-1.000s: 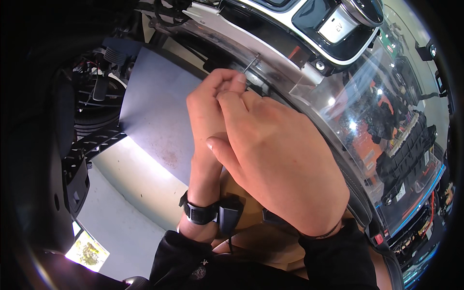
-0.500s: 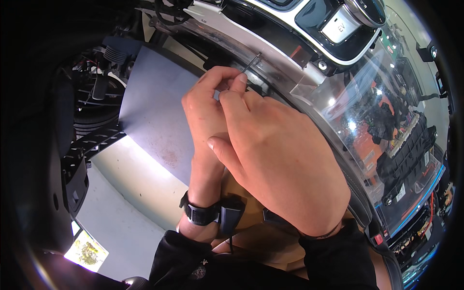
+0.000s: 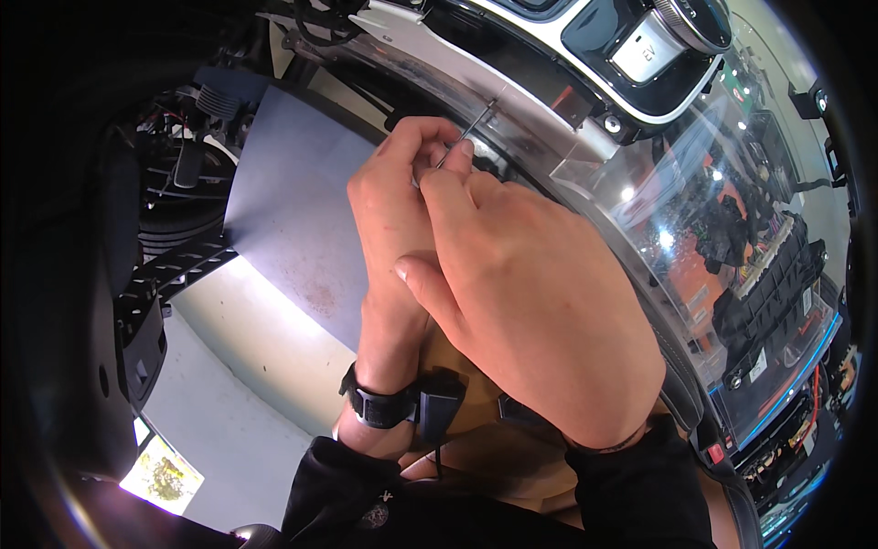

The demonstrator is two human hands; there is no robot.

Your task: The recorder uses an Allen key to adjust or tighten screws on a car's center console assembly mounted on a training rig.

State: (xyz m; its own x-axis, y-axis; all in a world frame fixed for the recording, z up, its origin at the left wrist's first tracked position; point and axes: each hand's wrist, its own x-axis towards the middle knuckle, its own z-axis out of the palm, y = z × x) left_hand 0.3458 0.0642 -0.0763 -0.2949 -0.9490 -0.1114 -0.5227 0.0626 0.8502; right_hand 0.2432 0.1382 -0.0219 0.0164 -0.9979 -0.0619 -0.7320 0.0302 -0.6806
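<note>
Both my hands meet in the upper middle, the right lying over the left. My left hand (image 3: 386, 206) has its index finger and thumb closed around a thin metal rod (image 3: 471, 128), like a slim tool shaft. The rod slants up to the right, its far end at the lower edge of the white-trimmed console panel (image 3: 512, 96). My right hand (image 3: 540, 297) is curled over the rod's near end, its thumb resting across my left wrist. Its fingertips are mostly hidden, and so is whatever they grip there.
A vehicle console with a silver dial (image 3: 690, 23) stands at the top. To the right, a clear plastic cover (image 3: 654, 206) lies over wiring and black modules. On the left are a grey panel (image 3: 293, 201) and a pedal (image 3: 189, 165); a tan seat (image 3: 494, 462) is below.
My left finger and thumb have shifted slightly apart around the rod, and more of its length shows. The right hand has hardly moved.
</note>
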